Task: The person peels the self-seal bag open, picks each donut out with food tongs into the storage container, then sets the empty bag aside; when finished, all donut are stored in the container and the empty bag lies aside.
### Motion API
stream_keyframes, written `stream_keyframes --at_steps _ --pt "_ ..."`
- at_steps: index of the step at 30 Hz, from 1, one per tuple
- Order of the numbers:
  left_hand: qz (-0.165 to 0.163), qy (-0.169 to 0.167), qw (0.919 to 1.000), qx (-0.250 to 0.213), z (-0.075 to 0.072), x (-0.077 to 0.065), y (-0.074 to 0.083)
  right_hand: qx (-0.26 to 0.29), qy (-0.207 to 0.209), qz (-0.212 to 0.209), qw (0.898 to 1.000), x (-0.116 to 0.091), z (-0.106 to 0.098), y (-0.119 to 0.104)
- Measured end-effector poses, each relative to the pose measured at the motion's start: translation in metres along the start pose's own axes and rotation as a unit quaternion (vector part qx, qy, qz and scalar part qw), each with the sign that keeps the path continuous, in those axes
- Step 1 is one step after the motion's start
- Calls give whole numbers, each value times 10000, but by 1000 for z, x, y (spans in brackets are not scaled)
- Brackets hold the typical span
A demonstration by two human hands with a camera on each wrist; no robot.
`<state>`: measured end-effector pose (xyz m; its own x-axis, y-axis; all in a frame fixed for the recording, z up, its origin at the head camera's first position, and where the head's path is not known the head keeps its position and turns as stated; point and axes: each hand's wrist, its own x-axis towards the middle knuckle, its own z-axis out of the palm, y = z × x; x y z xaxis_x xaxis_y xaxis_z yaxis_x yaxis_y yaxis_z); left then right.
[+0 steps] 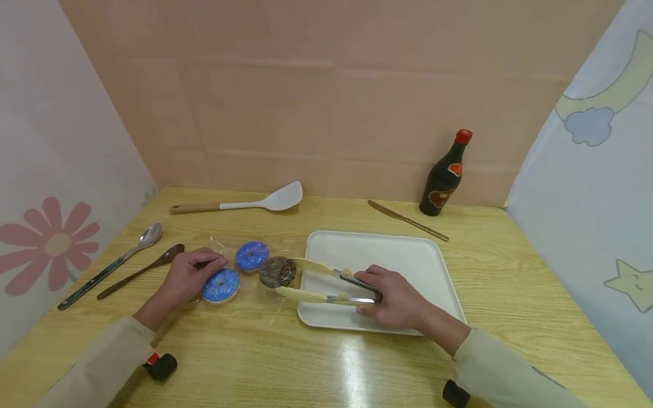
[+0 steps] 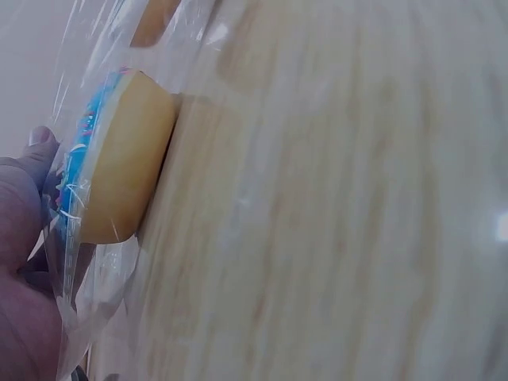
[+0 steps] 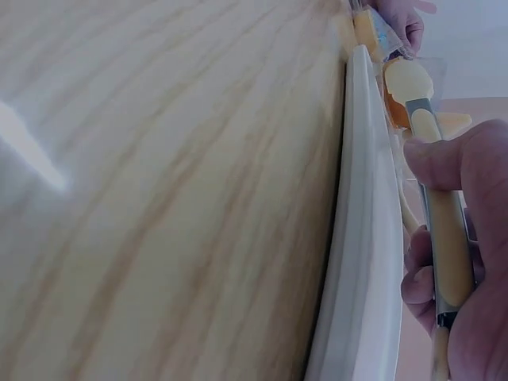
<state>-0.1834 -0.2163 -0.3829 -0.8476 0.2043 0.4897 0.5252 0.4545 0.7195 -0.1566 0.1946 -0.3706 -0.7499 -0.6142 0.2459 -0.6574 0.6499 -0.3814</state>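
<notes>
From my end of the feed, the right hand [image 1: 395, 297] has its fingers and thumb wrapped round the tongs [image 1: 316, 296], and I see their arms spread apart, the cream tips reaching out past the left edge of the white tray [image 1: 377, 249]. At those tips, just outside that left edge, lies the chocolate-topped doughnut [image 1: 278, 272]; the angle is poor, so I cannot tell whether both tips actually touch it. My left wrist view shows the left hand [image 1: 191, 275] closed at the fingertips, pinching clear plastic wrap [image 2: 71, 278] right beside the nearer blue doughnut [image 1: 220, 285], which sits inside that film on the worktop [image 1: 510, 272]. I have the farther blue doughnut [image 1: 251, 255] between that one and the back edge, close to the chocolate one. Along the worktop's left edge I count two spoons: a metal spoon [image 1: 97, 279] with a green handle and, to its right, a dark brown spoon [image 1: 140, 273]. A white spatula [image 1: 283, 198] with a wooden handle lies along the left half of the back edge. Behind the tray's far edge I see a brown knife [image 1: 408, 220] lying aslant, and a dark bottle [image 1: 444, 175] with a red cap stands toward the back right corner.
</notes>
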Motion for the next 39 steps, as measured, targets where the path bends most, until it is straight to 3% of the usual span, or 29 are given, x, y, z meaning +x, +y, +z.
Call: stream_keyframes --at_steps 8,19,26,39 --pt "-99 14 9999 8 -1 0 3 91 494 -19 9987 -26 -3 14" --pt "-190 30 9997 117 -1 -1 6 147 853 621 9943 -54 -15 32" --pt "-184 40 9998 44 -1 -1 8 38 788 956 9923 -62 -20 38" --pt "-17 35 10000 -41 0 -1 2 -143 792 993 9918 -64 -16 43"
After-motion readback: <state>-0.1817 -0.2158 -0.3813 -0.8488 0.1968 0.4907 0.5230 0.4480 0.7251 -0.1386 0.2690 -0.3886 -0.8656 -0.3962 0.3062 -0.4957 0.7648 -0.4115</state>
